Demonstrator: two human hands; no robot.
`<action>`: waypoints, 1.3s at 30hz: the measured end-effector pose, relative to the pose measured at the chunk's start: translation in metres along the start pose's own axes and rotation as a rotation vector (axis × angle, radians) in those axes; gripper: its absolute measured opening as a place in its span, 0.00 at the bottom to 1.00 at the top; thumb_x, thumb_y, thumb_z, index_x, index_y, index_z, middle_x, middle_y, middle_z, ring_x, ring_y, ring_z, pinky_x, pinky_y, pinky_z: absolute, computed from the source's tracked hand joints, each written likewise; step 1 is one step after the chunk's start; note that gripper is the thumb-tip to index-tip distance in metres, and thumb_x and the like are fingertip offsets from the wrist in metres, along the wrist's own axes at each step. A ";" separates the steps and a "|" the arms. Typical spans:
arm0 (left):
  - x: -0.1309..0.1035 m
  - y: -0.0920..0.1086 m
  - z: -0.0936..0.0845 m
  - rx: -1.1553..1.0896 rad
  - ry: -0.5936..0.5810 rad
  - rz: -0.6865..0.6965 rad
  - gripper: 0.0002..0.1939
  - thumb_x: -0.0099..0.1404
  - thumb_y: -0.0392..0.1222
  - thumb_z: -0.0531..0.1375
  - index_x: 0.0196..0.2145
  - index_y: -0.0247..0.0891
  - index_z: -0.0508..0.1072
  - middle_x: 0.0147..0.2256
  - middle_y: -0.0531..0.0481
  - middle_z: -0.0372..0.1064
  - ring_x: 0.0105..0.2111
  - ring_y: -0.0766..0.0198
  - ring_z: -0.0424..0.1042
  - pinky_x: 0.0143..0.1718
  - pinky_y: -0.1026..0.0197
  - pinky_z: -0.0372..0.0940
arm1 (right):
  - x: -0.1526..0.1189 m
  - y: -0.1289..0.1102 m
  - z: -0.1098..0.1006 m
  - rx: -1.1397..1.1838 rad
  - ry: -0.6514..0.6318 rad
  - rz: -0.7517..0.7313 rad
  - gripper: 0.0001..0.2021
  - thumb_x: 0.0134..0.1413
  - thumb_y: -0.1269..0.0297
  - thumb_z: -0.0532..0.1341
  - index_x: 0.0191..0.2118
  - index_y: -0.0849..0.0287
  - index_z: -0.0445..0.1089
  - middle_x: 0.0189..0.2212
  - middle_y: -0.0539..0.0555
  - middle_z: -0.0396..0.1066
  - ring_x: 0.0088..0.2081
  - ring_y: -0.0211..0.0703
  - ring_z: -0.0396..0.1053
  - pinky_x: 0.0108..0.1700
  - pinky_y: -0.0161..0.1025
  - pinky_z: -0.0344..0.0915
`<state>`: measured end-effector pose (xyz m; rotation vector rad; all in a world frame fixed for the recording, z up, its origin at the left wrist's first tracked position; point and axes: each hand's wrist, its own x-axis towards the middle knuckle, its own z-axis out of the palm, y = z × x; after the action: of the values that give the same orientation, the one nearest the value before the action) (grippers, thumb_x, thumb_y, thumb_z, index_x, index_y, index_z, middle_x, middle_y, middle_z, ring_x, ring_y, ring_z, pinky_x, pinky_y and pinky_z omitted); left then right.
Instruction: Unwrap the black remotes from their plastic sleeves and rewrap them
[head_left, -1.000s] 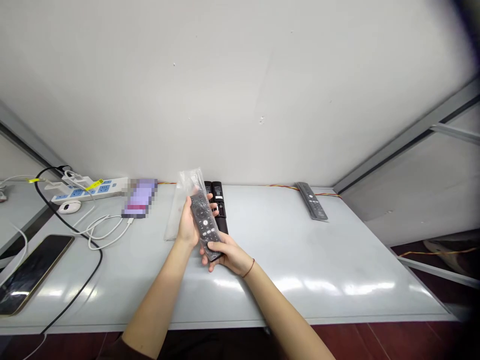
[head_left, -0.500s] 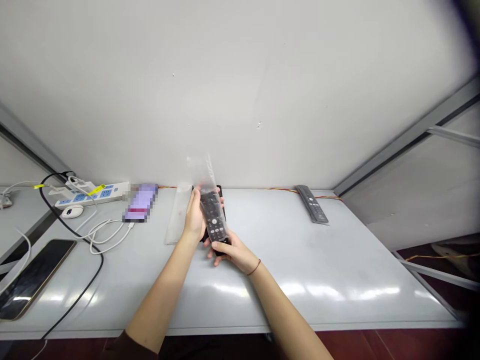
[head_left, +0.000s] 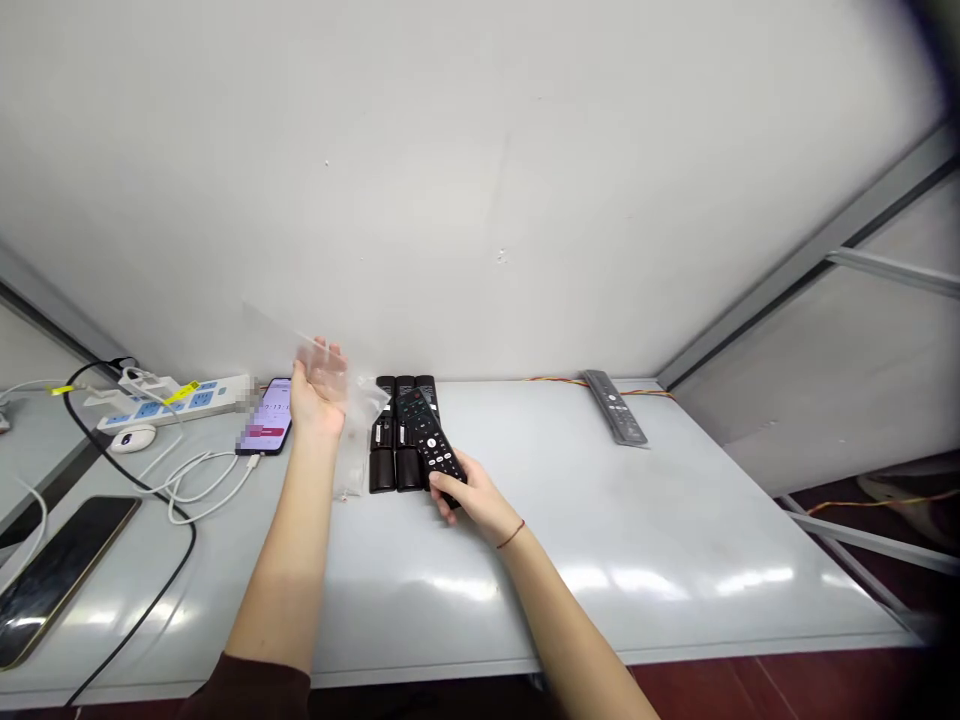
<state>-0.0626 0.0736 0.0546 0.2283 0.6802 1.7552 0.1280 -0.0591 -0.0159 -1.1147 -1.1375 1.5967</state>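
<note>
My right hand [head_left: 474, 494] grips the lower end of a black remote control [head_left: 431, 437], bare and with its buttons facing up. Off to the left, my left hand [head_left: 319, 395] is raised with a clear plastic bag [head_left: 360, 400] held between thumb and fingers; the bag is see-through and partly covers the fingers. Under and beside the held remote, three black remotes [head_left: 382, 470] lie in a row with their backs up, partly hidden by it. Flat clear plastic [head_left: 349, 470] lies left of this row.
At the right rear lies another remote [head_left: 615, 408] in clear wrapping. On the left are a power strip [head_left: 217, 395], a lit phone [head_left: 266, 420], a white mouse [head_left: 133, 438], a dark phone [head_left: 64, 570] and loose cables [head_left: 187, 550]. A wall [head_left: 480, 200] closes the back.
The bag has come off the remote and moved left with my left hand. My right hand still holds the remote, now uncovered. The row of remotes beneath has come into view.
</note>
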 end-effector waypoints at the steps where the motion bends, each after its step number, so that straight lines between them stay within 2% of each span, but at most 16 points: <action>1: 0.003 0.002 -0.005 0.087 0.018 -0.036 0.18 0.71 0.42 0.44 0.42 0.33 0.71 0.38 0.47 0.75 0.35 0.69 0.74 0.41 0.65 0.68 | 0.001 0.000 -0.001 0.011 0.018 -0.015 0.11 0.50 0.59 0.61 0.32 0.57 0.58 0.20 0.45 0.64 0.17 0.32 0.60 0.16 0.31 0.60; 4: 0.006 0.003 -0.026 0.382 0.021 -0.101 0.11 0.66 0.33 0.52 0.43 0.29 0.70 0.34 0.45 0.74 0.29 0.68 0.74 0.36 0.65 0.69 | 0.004 0.001 -0.006 0.042 0.076 -0.046 0.11 0.49 0.60 0.61 0.30 0.57 0.58 0.21 0.45 0.64 0.17 0.32 0.60 0.16 0.31 0.60; 8: 0.003 0.000 -0.056 0.656 -0.032 -0.074 0.21 0.61 0.26 0.56 0.52 0.36 0.66 0.37 0.48 0.74 0.23 0.70 0.72 0.30 0.64 0.70 | 0.005 0.001 -0.011 0.067 0.150 -0.052 0.09 0.49 0.61 0.61 0.29 0.57 0.59 0.21 0.46 0.64 0.17 0.33 0.60 0.16 0.32 0.59; 10: 0.004 -0.002 -0.067 0.761 -0.071 -0.037 0.24 0.61 0.27 0.56 0.54 0.39 0.65 0.40 0.47 0.73 0.22 0.72 0.71 0.30 0.64 0.70 | 0.005 0.000 -0.012 0.075 0.177 -0.059 0.09 0.48 0.62 0.61 0.29 0.57 0.59 0.21 0.46 0.64 0.17 0.33 0.61 0.16 0.32 0.58; 12: 0.008 -0.004 -0.076 0.880 -0.105 -0.003 0.22 0.61 0.29 0.56 0.53 0.38 0.68 0.44 0.44 0.72 0.23 0.72 0.71 0.31 0.64 0.70 | 0.005 0.000 -0.012 0.087 0.191 -0.063 0.09 0.48 0.62 0.61 0.28 0.57 0.59 0.21 0.47 0.65 0.17 0.33 0.61 0.16 0.32 0.58; 16: 0.018 -0.008 -0.087 1.090 -0.135 0.054 0.16 0.59 0.38 0.60 0.46 0.35 0.74 0.49 0.42 0.70 0.32 0.65 0.74 0.38 0.58 0.70 | 0.004 -0.001 -0.012 0.117 0.204 -0.036 0.10 0.48 0.61 0.61 0.28 0.57 0.58 0.22 0.46 0.65 0.17 0.32 0.61 0.18 0.32 0.59; 21: 0.022 -0.010 -0.092 1.451 -0.239 0.173 0.20 0.60 0.48 0.58 0.47 0.35 0.74 0.44 0.43 0.74 0.43 0.56 0.72 0.51 0.53 0.63 | 0.004 -0.001 -0.011 0.122 0.221 -0.015 0.10 0.48 0.60 0.61 0.28 0.57 0.59 0.22 0.47 0.66 0.17 0.33 0.61 0.18 0.33 0.58; 26: 0.020 -0.012 -0.093 1.587 -0.274 0.228 0.20 0.61 0.43 0.55 0.49 0.36 0.73 0.46 0.44 0.72 0.45 0.55 0.70 0.52 0.53 0.61 | 0.004 -0.001 -0.011 0.113 0.221 0.002 0.10 0.47 0.60 0.61 0.28 0.57 0.58 0.22 0.47 0.65 0.17 0.33 0.61 0.18 0.33 0.58; 29: 0.014 -0.010 -0.088 1.790 -0.240 0.344 0.19 0.61 0.39 0.54 0.49 0.37 0.73 0.49 0.41 0.69 0.49 0.51 0.67 0.53 0.50 0.59 | 0.004 -0.002 -0.011 0.106 0.227 0.016 0.10 0.47 0.60 0.61 0.28 0.57 0.58 0.22 0.47 0.65 0.17 0.33 0.61 0.17 0.33 0.59; 32: 0.006 -0.006 -0.080 1.907 -0.191 0.488 0.19 0.63 0.42 0.53 0.50 0.42 0.73 0.54 0.40 0.63 0.54 0.45 0.61 0.56 0.42 0.54 | 0.004 -0.002 -0.011 0.104 0.220 0.028 0.10 0.47 0.61 0.61 0.28 0.57 0.58 0.23 0.47 0.66 0.18 0.33 0.61 0.18 0.32 0.59; 35: 0.006 -0.010 -0.069 1.896 -0.363 0.563 0.19 0.65 0.44 0.51 0.51 0.41 0.71 0.56 0.40 0.61 0.57 0.44 0.57 0.58 0.41 0.50 | 0.005 -0.001 -0.012 0.101 0.219 0.046 0.10 0.47 0.61 0.61 0.29 0.57 0.59 0.23 0.47 0.66 0.18 0.33 0.62 0.18 0.32 0.59; 37: 0.010 -0.019 -0.065 1.825 -0.491 0.530 0.19 0.66 0.43 0.51 0.51 0.37 0.70 0.59 0.39 0.59 0.60 0.43 0.53 0.60 0.41 0.45 | 0.005 -0.001 -0.013 0.101 0.223 0.050 0.10 0.47 0.60 0.61 0.29 0.57 0.59 0.23 0.47 0.66 0.18 0.33 0.62 0.18 0.32 0.59; 39: 0.017 -0.030 -0.065 1.765 -0.533 0.475 0.18 0.65 0.43 0.53 0.50 0.37 0.70 0.60 0.39 0.57 0.62 0.43 0.49 0.61 0.39 0.40 | 0.005 -0.001 -0.013 0.107 0.220 0.050 0.10 0.46 0.60 0.62 0.29 0.58 0.59 0.23 0.47 0.66 0.18 0.33 0.62 0.18 0.32 0.59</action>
<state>-0.0752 0.0728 -0.0183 2.0584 1.6518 0.8840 0.1393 -0.0514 -0.0178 -1.2217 -0.8770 1.5121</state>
